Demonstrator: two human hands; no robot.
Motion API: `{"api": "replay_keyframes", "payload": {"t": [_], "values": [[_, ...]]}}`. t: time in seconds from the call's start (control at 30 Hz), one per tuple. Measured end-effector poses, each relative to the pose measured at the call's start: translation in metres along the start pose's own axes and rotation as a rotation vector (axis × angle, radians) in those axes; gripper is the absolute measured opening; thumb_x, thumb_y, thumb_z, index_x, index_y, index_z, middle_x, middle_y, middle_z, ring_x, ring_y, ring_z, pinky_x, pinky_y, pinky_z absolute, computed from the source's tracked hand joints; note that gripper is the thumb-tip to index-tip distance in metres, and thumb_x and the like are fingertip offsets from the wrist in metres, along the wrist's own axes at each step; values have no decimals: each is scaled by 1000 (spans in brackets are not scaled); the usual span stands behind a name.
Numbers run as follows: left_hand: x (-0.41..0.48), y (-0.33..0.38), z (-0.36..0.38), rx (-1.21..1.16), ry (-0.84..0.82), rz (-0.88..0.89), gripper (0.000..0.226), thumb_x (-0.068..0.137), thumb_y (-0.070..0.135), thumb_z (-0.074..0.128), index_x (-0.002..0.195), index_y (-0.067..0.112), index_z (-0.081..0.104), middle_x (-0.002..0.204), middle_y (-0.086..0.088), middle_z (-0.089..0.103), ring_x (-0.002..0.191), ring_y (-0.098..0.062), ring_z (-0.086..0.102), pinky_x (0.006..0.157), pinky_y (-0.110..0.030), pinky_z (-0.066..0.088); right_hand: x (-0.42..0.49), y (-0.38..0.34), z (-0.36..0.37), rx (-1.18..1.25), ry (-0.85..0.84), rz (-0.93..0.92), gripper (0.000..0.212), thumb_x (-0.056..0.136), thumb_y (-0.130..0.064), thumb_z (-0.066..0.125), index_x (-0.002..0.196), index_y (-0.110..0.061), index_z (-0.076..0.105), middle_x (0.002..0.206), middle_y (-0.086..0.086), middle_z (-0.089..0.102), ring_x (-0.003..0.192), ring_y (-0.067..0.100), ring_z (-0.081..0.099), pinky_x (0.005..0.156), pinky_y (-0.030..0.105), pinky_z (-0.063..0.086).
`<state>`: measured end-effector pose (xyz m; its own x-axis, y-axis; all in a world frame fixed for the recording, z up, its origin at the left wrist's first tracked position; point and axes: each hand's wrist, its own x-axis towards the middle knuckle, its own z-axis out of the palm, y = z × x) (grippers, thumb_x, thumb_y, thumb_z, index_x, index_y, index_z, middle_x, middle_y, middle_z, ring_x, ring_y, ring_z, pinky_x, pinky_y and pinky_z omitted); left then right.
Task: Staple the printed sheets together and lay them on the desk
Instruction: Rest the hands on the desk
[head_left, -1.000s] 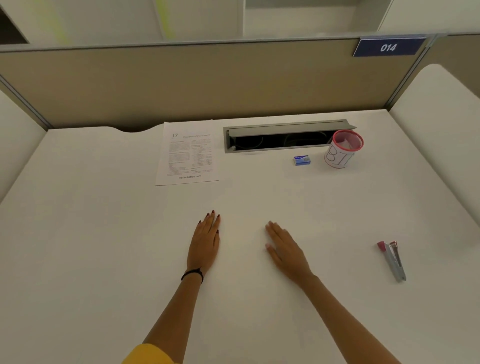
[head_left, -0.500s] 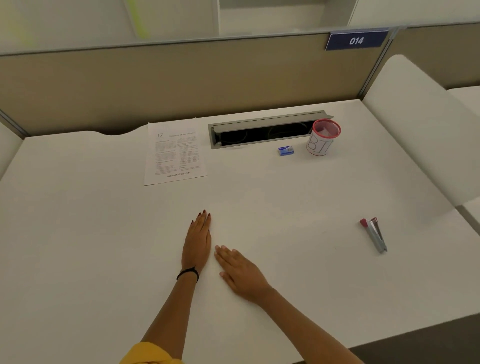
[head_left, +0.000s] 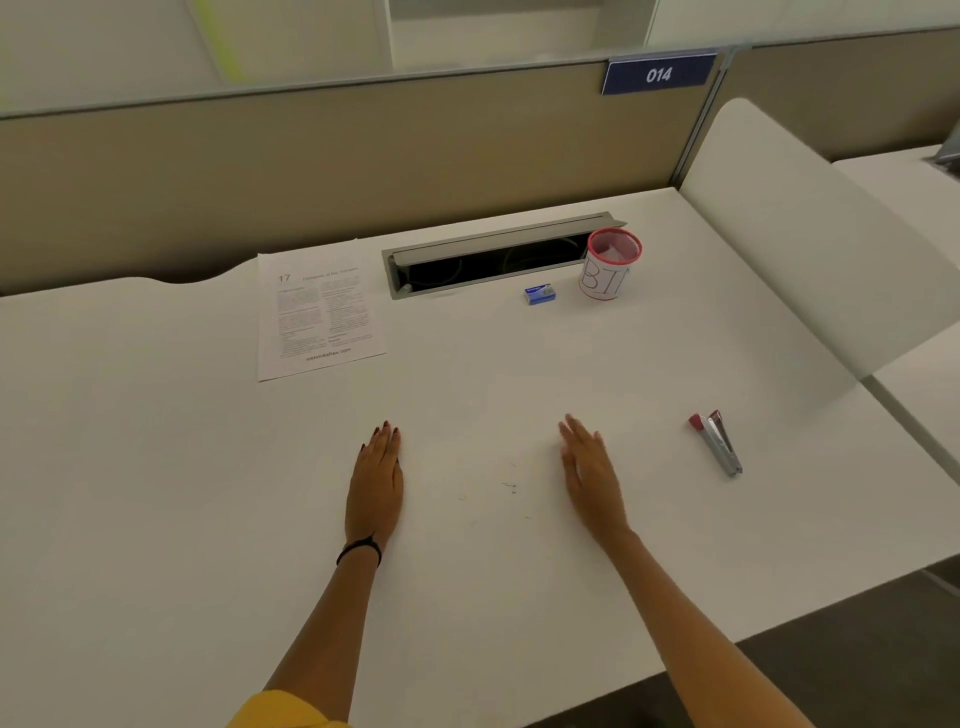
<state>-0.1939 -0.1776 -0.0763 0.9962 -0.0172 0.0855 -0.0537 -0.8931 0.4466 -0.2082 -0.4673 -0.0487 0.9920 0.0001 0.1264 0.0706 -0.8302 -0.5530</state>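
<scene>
Nothing stapled — your left hand and right hand lie flat, empty; sheets, stapler untouched.

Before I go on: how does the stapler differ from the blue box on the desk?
Colour: the stapler is silver with a red end; the box is blue. Shape: the stapler is long and slim, the box short and blocky. Place: the stapler lies right of the right hand; the box sits farther back, beside the cup. Both lie on the desk, untouched.
</scene>
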Motion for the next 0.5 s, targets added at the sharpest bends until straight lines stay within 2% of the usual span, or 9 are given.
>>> {"api": "replay_keyframes", "payload": {"t": [0.1, 0.17, 0.2, 0.33, 0.4, 0.43, 0.5], "values": [[-1, 1, -1, -8, 4, -3, 48, 95, 2, 32, 142, 5, 25, 151, -8, 24, 141, -20, 18, 116, -31, 9, -1, 43, -22, -26, 180, 285, 43, 97, -17, 35, 136, 1, 39, 146, 19, 36, 135, 33, 32, 115, 40, 20], [-2, 2, -2, -15, 11, -1, 47, 95, 2, 32, 141, 5, 25, 151, -8, 24, 141, -20, 19, 115, -31, 10, -6, 57, -31, -20, 193, 468, 50, 97, -16, 39, 142, -1, 27, 150, 19, 26, 138, 35, 24, 115, 46, 22], [-2, 2, -3, -18, 14, 1, 47, 95, 2, 32, 141, 5, 25, 151, -8, 24, 141, -20, 19, 116, -31, 10, -9, 59, -32, -34, 172, 501, 53, 97, -19, 39, 144, -1, 21, 151, 19, 23, 139, 34, 21, 115, 46, 21], [-2, 3, -3, -21, 12, 2, 47, 95, 2, 33, 141, 5, 26, 151, -8, 24, 141, -20, 19, 116, -32, 11, -21, 38, -15, -155, -9, 352, 59, 98, -28, 34, 145, 2, 15, 154, 17, 18, 143, 28, 15, 119, 37, 10], [-2, 3, -3, -24, 11, 1, 47, 95, 2, 33, 141, 5, 26, 151, -8, 25, 141, -20, 19, 116, -32, 11, -24, 18, 0, -146, -84, 273, 69, 94, -46, 17, 145, 0, 14, 155, 13, 16, 144, 24, 14, 118, 29, 2], [-2, 3, -3, -23, 7, 2, 47, 95, 2, 33, 141, 5, 26, 151, -8, 25, 141, -20, 19, 116, -32, 10, -24, 8, 9, -146, -115, 222, 76, 92, -53, 8, 145, 0, 16, 154, 13, 18, 143, 23, 17, 117, 23, -2], [-2, 3, -3, -20, 8, 2, 47, 95, 2, 33, 141, 5, 26, 151, -8, 24, 141, -20, 19, 116, -31, 10, -25, -14, 27, -168, -182, 105, 79, 93, -55, 0, 142, 2, 26, 150, 14, 30, 139, 26, 29, 113, 17, -6]]}}
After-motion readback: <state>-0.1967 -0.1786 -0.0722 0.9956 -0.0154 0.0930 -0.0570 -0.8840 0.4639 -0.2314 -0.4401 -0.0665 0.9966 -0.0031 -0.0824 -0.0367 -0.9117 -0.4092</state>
